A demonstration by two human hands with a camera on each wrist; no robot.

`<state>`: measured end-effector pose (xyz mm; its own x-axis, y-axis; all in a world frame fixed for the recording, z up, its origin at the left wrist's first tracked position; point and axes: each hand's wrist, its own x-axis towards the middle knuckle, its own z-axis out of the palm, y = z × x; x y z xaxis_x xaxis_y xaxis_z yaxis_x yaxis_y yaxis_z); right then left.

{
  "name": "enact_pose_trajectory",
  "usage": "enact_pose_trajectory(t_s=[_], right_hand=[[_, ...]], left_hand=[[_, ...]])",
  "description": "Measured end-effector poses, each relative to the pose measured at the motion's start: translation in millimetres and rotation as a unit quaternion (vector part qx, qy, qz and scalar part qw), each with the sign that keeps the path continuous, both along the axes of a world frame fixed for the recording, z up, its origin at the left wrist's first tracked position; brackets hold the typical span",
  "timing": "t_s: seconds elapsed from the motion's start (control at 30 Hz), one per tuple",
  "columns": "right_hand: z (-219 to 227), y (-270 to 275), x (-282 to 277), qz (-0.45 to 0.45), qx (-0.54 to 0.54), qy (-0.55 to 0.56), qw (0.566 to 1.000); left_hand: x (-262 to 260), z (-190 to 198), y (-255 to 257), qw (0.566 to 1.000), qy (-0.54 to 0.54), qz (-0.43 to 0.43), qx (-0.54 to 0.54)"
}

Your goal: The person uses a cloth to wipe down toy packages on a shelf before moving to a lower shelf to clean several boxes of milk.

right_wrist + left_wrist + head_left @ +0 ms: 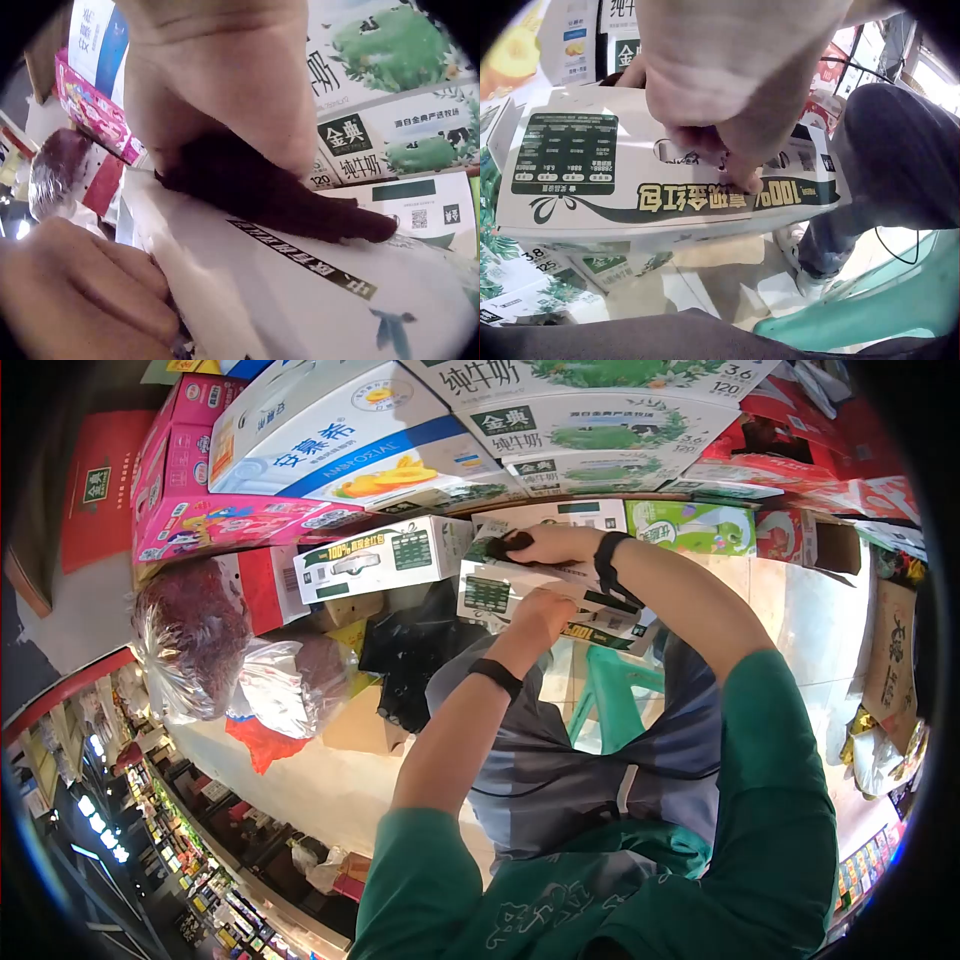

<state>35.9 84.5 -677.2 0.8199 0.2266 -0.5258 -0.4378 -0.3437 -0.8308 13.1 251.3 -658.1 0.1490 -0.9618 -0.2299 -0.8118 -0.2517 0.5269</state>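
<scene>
In the head view my left hand [545,618] grips a white milk carton [487,592] at its side with the handle cut-out. Its thumb and fingers curl at that slot in the left wrist view, where the carton [570,217] shows upside-down gold print. My right hand [560,545] lies on the carton's upper face and holds a dark maroon, cloth-like piece [277,195] against it. The right fingers are mostly hidden by this dark piece. The carton is tilted in front of the knees.
Stacked milk cartons [600,425] rise behind the hands. Another white carton [385,560] lies to the left, beside bagged goods [195,640] and a black plastic bag [415,645]. A green stool [610,695] stands between the legs. At the right is a brown cardboard box [890,660].
</scene>
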Motion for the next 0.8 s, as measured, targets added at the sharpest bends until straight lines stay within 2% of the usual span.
enact_pose_trajectory(t_s=[0.13, 0.2, 0.23, 0.27, 0.37, 0.43, 0.5, 0.53, 0.57, 0.63, 0.7, 0.8], right_hand=[[-11.9, 10.3, 26.2, 0.046, -0.018, 0.041, 0.998], [-18.6, 2.0, 24.0, 0.051, -0.003, -0.001, 0.999], [-22.2, -5.1, 19.3, 0.053, 0.004, -0.022, 0.998], [-25.6, -14.6, 11.9, 0.062, -0.045, 0.0, 0.997], [-57.9, -48.2, -21.5, 0.025, -0.089, 0.127, 0.988], [-85.0, -79.0, -56.1, 0.042, -0.085, 0.095, 0.991], [-27.4, -94.9, -84.1, -0.033, -0.052, 0.217, 0.974], [-22.9, -97.3, -90.5, -0.049, -0.061, 0.263, 0.962], [-13.0, -107.8, -105.8, -0.066, -0.024, 0.276, 0.959], [-67.0, -118.5, -126.7, -0.08, 0.015, 0.303, 0.95], [-28.1, -111.2, -124.6, -0.071, 0.005, 0.251, 0.965], [18.9, -91.1, -115.7, -0.082, 0.04, 0.181, 0.979]], left_hand=[[-2.5, 9.1, 0.7, 0.999, 0.006, 0.038, -0.002], [-0.8, 12.1, -2.2, 0.999, 0.001, 0.054, 0.002], [1.4, 11.6, -4.8, 0.998, 0.002, 0.052, 0.026], [4.7, 10.6, -8.5, 0.998, 0.005, 0.049, 0.049], [13.0, 13.7, -15.2, 0.997, 0.005, 0.04, 0.068], [18.8, 19.4, -20.6, 0.995, 0.025, 0.051, 0.084], [21.6, 25.0, -26.7, 0.987, 0.068, 0.077, 0.122], [24.1, 26.3, -29.0, 0.987, 0.076, 0.078, 0.122], [26.6, 28.0, -30.0, 0.986, 0.084, 0.077, 0.123], [29.3, 30.7, -31.6, 0.981, 0.11, 0.094, 0.127], [30.7, 33.0, -33.9, 0.972, 0.145, 0.128, 0.132], [32.4, 31.8, -33.1, 0.98, 0.112, 0.096, 0.133]])
